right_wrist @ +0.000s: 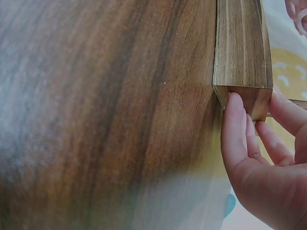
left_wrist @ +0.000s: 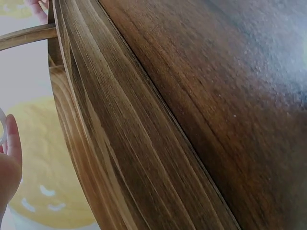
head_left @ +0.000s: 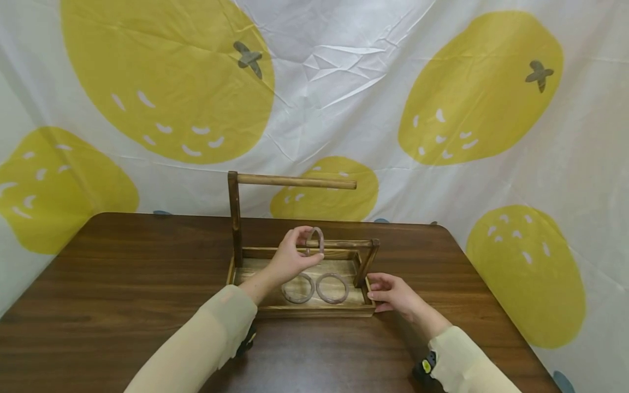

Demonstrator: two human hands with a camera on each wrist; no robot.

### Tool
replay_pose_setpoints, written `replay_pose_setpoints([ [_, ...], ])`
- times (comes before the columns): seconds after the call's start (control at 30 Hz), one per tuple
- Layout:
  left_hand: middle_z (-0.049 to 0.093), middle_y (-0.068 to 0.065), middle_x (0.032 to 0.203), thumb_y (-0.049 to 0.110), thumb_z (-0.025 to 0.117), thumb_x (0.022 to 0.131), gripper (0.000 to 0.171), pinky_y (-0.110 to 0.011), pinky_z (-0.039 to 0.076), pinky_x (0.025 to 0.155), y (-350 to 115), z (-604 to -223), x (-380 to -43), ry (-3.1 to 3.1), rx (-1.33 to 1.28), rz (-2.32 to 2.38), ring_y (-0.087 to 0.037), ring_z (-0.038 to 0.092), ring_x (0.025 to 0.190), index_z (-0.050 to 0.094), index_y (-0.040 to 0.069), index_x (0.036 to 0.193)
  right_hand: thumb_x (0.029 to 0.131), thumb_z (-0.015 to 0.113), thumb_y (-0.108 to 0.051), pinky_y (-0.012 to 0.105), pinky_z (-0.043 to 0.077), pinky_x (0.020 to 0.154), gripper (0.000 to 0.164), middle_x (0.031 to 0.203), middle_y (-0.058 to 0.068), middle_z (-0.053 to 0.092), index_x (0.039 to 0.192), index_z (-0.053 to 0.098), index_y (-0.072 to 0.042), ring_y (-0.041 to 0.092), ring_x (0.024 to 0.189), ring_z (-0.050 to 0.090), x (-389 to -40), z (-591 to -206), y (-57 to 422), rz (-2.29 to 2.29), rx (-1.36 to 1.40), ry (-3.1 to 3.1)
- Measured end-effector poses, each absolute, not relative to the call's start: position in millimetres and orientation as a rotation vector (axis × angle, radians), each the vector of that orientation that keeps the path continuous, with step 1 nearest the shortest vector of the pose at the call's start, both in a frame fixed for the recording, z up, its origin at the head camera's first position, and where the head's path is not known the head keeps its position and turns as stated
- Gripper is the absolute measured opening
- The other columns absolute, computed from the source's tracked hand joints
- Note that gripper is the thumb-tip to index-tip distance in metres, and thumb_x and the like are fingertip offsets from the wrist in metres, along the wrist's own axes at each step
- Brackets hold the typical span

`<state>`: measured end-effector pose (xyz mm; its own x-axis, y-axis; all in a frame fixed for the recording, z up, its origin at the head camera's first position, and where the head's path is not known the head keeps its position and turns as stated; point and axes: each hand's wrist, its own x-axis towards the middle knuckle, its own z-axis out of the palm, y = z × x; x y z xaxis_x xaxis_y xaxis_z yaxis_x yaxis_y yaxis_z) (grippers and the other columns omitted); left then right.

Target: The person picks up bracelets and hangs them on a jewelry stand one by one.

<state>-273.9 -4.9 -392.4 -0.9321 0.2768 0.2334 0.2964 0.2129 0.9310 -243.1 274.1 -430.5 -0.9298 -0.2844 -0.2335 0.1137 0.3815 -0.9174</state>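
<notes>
My left hand (head_left: 294, 254) pinches a translucent, pale mauve bangle (head_left: 321, 240) between thumb and fingers. The bangle stands upright at the free left end of the lower rod (head_left: 344, 244), and the rod shows through the ring. Two more bangles, the left bangle (head_left: 312, 289) and the right bangle (head_left: 332, 301), lie flat in the tray of the wooden stand (head_left: 314, 313). My right hand (head_left: 400, 297) holds the tray's right end. In the right wrist view, its fingertips (right_wrist: 235, 103) press the outer face of the end wall, with another digit at the top edge.
A taller post (head_left: 236, 218) at the stand's left carries a higher rod (head_left: 295, 180) that reaches right with a free end. The stand sits on a dark wooden table (head_left: 123, 273). Behind hangs a white cloth (head_left: 339, 109) printed with yellow fruit.
</notes>
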Motion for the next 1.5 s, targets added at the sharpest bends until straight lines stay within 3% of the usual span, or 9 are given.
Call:
replay_pose_setpoints([
  [0.47,0.039,-0.02,0.134,0.014,0.068,0.083,0.06,-0.044,0.047,0.096,3,-394,-274,-2.37,-0.515,-2.035,-0.037,0.036,0.125,0.04,-0.001,0.134,0.09,0.06,-0.006,0.035,0.057,0.07,0.059,0.119,0.027,0.049,0.139,0.031,0.011,0.011,0.083,0.058,-243,-430,274,-1.575,-0.148,2.281],
  [0.77,0.044,-0.021,0.131,0.022,0.068,0.083,0.059,-0.05,0.032,0.106,11,-400,-275,-2.324,-0.547,-1.997,-0.033,0.041,0.123,0.043,0.0,0.131,0.089,0.06,-0.007,0.034,0.056,0.069,0.06,0.119,0.03,0.048,0.138,0.031,0.012,0.011,0.083,0.058,-244,-431,275,-1.589,-0.163,2.271],
  [0.9,0.042,-0.023,0.134,0.015,0.067,0.083,0.058,-0.056,0.029,0.107,14,-398,-274,-2.334,-0.482,-2.076,-0.036,0.039,0.126,0.042,-0.001,0.133,0.089,0.061,-0.007,0.033,0.056,0.068,0.061,0.119,0.03,0.049,0.138,0.031,0.013,0.011,0.084,0.057,-244,-432,275,-1.595,-0.164,2.274],
  [1.13,0.041,-0.018,0.137,0.015,0.069,0.082,0.059,-0.05,0.037,0.103,18,-397,-272,-2.346,-0.412,-2.121,-0.035,0.04,0.127,0.043,0.002,0.133,0.088,0.062,-0.006,0.032,0.056,0.067,0.06,0.114,0.024,0.051,0.137,0.032,0.013,0.01,0.082,0.057,-244,-432,275,-1.608,-0.159,2.269],
  [1.33,0.04,-0.017,0.137,0.016,0.067,0.084,0.057,-0.032,0.05,0.084,21,-398,-272,-2.329,-0.391,-2.178,-0.033,0.053,0.109,0.043,0.003,0.134,0.088,0.061,-0.005,0.031,0.056,0.067,0.06,0.113,0.023,0.052,0.137,0.031,0.013,0.009,0.081,0.057,-244,-432,275,-1.608,-0.163,2.273],
  [1.5,0.04,-0.018,0.136,0.017,0.065,0.085,0.056,-0.029,0.05,0.082,23,-401,-274,-2.297,-0.361,-2.218,-0.032,0.053,0.106,0.043,0.003,0.135,0.088,0.062,-0.006,0.031,0.056,0.067,0.061,0.116,0.026,0.051,0.137,0.032,0.013,0.009,0.081,0.057,-244,-432,275,-1.605,-0.164,2.276],
])
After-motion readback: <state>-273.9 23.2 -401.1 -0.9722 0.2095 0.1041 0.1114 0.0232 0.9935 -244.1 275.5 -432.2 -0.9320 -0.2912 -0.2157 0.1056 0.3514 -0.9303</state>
